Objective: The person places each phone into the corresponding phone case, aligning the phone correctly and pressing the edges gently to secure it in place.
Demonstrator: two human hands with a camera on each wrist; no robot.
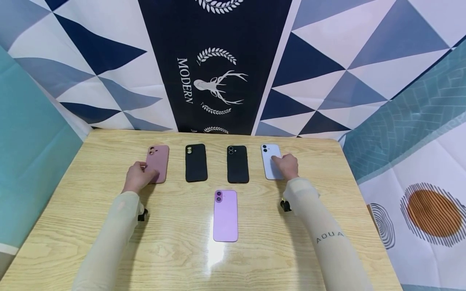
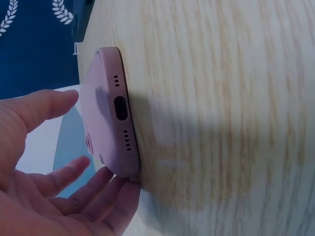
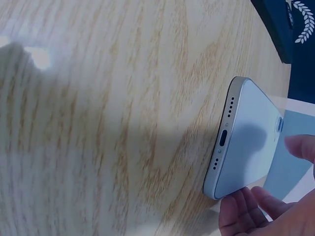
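Observation:
At the back left of the table lies a pink phone case (image 1: 158, 161), its port cutout and bottom holes facing the left wrist view. My left hand (image 1: 138, 176) is beside it, with fingertips (image 2: 129, 189) right at its side edge and the thumb (image 2: 61, 102) held apart above its back. Toward the back right is a pale blue-white phone (image 1: 270, 167), camera side up. My right hand (image 1: 289, 166) reaches it from the right; the fingers (image 3: 236, 209) meet its side edge, while the thumb (image 3: 299, 146) hovers over its back.
Between the hands lie a black phone case (image 1: 196, 163) with camera holes and a black phone (image 1: 238, 165) with camera rings. Closer in, a lilac phone (image 1: 225, 218) lies on the wooden table (image 1: 174, 250). A patterned cloth (image 1: 309, 81) hangs behind the table's back edge.

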